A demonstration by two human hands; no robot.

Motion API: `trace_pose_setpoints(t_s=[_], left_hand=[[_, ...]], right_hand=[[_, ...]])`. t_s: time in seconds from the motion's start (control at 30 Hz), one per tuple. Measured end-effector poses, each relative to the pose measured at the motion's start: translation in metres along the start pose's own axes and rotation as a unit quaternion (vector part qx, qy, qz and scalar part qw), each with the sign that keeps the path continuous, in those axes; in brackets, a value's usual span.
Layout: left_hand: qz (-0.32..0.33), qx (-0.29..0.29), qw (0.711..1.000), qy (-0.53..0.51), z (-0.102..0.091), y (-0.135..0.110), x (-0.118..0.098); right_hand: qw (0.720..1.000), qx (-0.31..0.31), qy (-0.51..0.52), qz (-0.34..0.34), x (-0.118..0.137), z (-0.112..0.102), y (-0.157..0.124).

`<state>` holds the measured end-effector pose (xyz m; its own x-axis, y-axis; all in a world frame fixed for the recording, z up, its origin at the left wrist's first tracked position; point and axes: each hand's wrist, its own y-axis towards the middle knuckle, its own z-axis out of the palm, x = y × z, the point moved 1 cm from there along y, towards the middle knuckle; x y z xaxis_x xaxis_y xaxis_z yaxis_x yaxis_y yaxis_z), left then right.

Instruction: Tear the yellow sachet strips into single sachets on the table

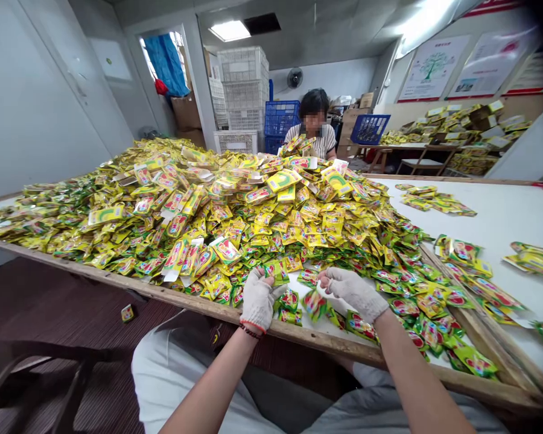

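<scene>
My left hand [257, 300], in a whitish fingerless-tipped glove, is closed on a small green and yellow candy packet [277, 272] at the near edge of the heap. To its right, my right hand [350, 292], gloved the same way, has its fingers curled together; what they hold, if anything, I cannot make out. Just below those fingertips is a motion-blurred green packet [315, 305]. More green packets [290, 299] lie on the white tabletop between and under my hands. Behind them rises a large heap of yellow packets [317, 223] mixed with flat yellow boxes [226, 250].
A wooden rim [190, 306] edges the table, and a wooden divider [475, 319] runs along the right. Beyond it lie flat yellow boxes [536, 259]. Across the heap sits another person [319, 132]. White crates [242, 84] stand stacked behind. One packet [127, 313] lies on the floor.
</scene>
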<state>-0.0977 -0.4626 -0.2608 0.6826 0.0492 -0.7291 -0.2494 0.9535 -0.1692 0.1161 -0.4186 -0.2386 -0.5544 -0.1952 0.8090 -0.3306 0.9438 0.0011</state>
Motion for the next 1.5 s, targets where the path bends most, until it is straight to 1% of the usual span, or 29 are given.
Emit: trace_pose_setpoints(t_s=[0.07, 0.13, 0.27, 0.33, 0.37, 0.43, 0.5, 0.57, 0.63, 0.67, 0.7, 0.73, 0.8, 0.9, 0.97, 1.03, 1.1, 1.13, 1.17, 1.2, 1.23, 1.27, 1.3, 1.33, 1.37, 1.4, 1.43, 1.47, 1.5], left_hand=[[-0.008, 0.014, 1.000, -0.004, 0.000, 0.001, 0.000], [-0.009, 0.022, 1.000, -0.013, 0.001, 0.002, -0.001], [-0.022, 0.014, 0.999, -0.025, 0.002, 0.004, -0.003], [-0.027, 0.005, 0.999, -0.023, 0.001, 0.007, -0.004], [-0.027, -0.004, 0.999, -0.020, 0.001, 0.008, -0.003], [-0.022, -0.026, 0.999, -0.014, 0.000, 0.010, -0.001], [-0.015, -0.037, 0.999, -0.006, 0.000, 0.011, 0.002], [-0.011, -0.037, 0.999, 0.005, 0.000, 0.010, 0.004], [-0.009, -0.029, 0.999, 0.026, 0.002, 0.007, 0.005], [-0.010, -0.019, 0.999, 0.040, 0.003, 0.005, 0.005], [-0.013, -0.005, 0.998, 0.056, 0.004, 0.002, 0.004], [-0.019, 0.014, 0.997, 0.073, 0.005, 0.000, 0.004], [-0.031, 0.055, 0.993, 0.104, 0.007, -0.003, 0.003], [-0.018, 0.075, 0.988, 0.137, 0.007, -0.004, 0.003], [0.003, 0.078, 0.986, 0.150, 0.007, -0.003, 0.006], [0.024, 0.089, 0.982, 0.163, 0.007, -0.003, 0.009], [0.058, 0.104, 0.970, 0.211, 0.008, -0.005, 0.009], [0.086, 0.110, 0.956, 0.259, 0.009, -0.006, 0.007], [0.124, 0.117, 0.932, 0.321, 0.010, -0.007, 0.002], [0.171, 0.122, 0.895, 0.393, 0.011, -0.008, -0.005], [0.222, 0.122, 0.847, 0.468, 0.012, -0.007, -0.014], [0.271, 0.114, 0.788, 0.542, 0.013, -0.006, -0.026], [0.307, 0.096, 0.722, 0.612, 0.012, -0.003, -0.040], [0.328, 0.066, 0.654, 0.679, 0.010, 0.002, -0.055], [0.329, 0.026, 0.586, 0.740, 0.007, 0.010, -0.069], [0.310, -0.014, 0.521, 0.795, 0.003, 0.018, -0.083], [0.279, -0.041, 0.466, 0.839, -0.001, 0.027, -0.096], [0.247, -0.050, 0.422, 0.871, -0.006, 0.035, -0.106], [0.221, -0.048, 0.393, 0.891, -0.010, 0.041, -0.113]], right_hand=[[0.992, -0.043, -0.115, 0.006, 0.005, -0.002, 0.010], [0.982, -0.068, -0.172, 0.030, 0.012, 0.006, 0.029], [0.969, -0.079, -0.214, 0.096, 0.023, 0.035, 0.072], [0.968, -0.085, -0.212, 0.104, 0.025, 0.045, 0.083], [0.970, -0.089, -0.206, 0.096, 0.025, 0.047, 0.084], [0.975, -0.097, -0.187, 0.066, 0.024, 0.043, 0.078], [0.980, -0.108, -0.164, 0.037, 0.022, 0.032, 0.062], [0.992, -0.102, -0.078, 0.001, 0.021, 0.018, 0.044], [0.996, -0.059, 0.054, -0.040, 0.022, 0.010, 0.026], [0.992, -0.034, 0.103, -0.057, 0.023, 0.008, 0.019], [0.990, -0.015, 0.125, -0.068, 0.025, 0.009, 0.014], [0.991, -0.006, 0.114, -0.073, 0.027, 0.011, 0.011], [0.996, -0.012, 0.049, -0.078, 0.033, 0.018, 0.009], [0.995, -0.042, -0.038, -0.081, 0.037, 0.029, 0.011], [0.994, -0.070, -0.029, -0.080, 0.035, 0.036, 0.012], [0.992, -0.095, 0.026, -0.079, 0.030, 0.043, 0.012], [0.991, -0.086, 0.076, -0.076, 0.025, 0.050, 0.011], [0.991, -0.070, 0.088, -0.072, 0.023, 0.053, 0.011], [0.992, -0.051, 0.091, -0.067, 0.022, 0.055, 0.011], [0.994, -0.039, 0.090, -0.056, 0.021, 0.057, 0.010], [0.994, -0.042, 0.089, -0.038, 0.021, 0.057, 0.010], [0.994, -0.054, 0.090, -0.018, 0.021, 0.057, 0.010], [0.993, -0.072, 0.095, 0.004, 0.022, 0.056, 0.009], [0.990, -0.088, 0.104, 0.025, 0.022, 0.055, 0.009], [0.987, -0.097, 0.117, 0.043, 0.023, 0.055, 0.008], [0.985, -0.096, 0.133, 0.054, 0.024, 0.055, 0.007], [0.983, -0.089, 0.151, 0.059, 0.024, 0.055, 0.007], [0.981, -0.079, 0.169, 0.058, 0.024, 0.056, 0.007], [0.979, -0.072, 0.184, 0.053, 0.025, 0.057, 0.007]])
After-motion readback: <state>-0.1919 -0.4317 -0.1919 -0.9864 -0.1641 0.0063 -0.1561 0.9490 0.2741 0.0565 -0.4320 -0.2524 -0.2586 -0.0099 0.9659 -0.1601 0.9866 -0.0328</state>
